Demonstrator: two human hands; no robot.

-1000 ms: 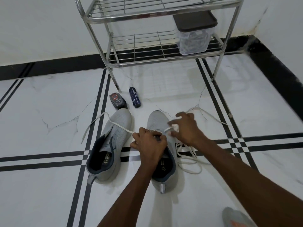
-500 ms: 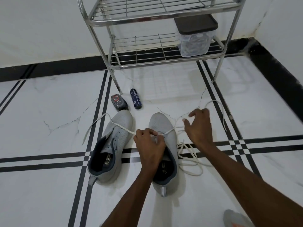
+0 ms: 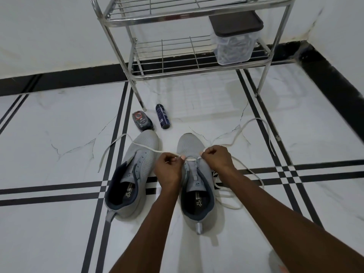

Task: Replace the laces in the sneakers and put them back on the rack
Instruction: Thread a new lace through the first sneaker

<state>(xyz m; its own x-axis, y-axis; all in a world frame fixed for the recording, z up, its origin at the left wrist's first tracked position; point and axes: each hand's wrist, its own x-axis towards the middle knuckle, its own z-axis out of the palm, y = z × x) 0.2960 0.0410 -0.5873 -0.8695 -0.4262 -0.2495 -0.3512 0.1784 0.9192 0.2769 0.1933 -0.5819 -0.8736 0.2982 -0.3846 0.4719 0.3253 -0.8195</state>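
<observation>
I'm seeing rack (image 3: pixel 197 62) standing at 12 o'clock, floor (image 3: pixel 59 134) lying bare at 9. Both hands, left hand (image 3: pixel 168 166) and right hand (image 3: pixel 216 157), are pinching white lace (image 3: pixel 190 159) over right sneaker (image 3: pixel 195 174).

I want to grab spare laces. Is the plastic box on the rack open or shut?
Shut. The plastic box on the rack's lower shelf has its dark lid sitting flat on top.

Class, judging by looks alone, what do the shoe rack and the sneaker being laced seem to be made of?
Shoe rack: probably polished steel or chromed tube and wire, given its bright mirror-like shine. Right sneaker: apparently grey knit mesh fabric, matte, with a fine dotted weave showing on the toe.
</observation>
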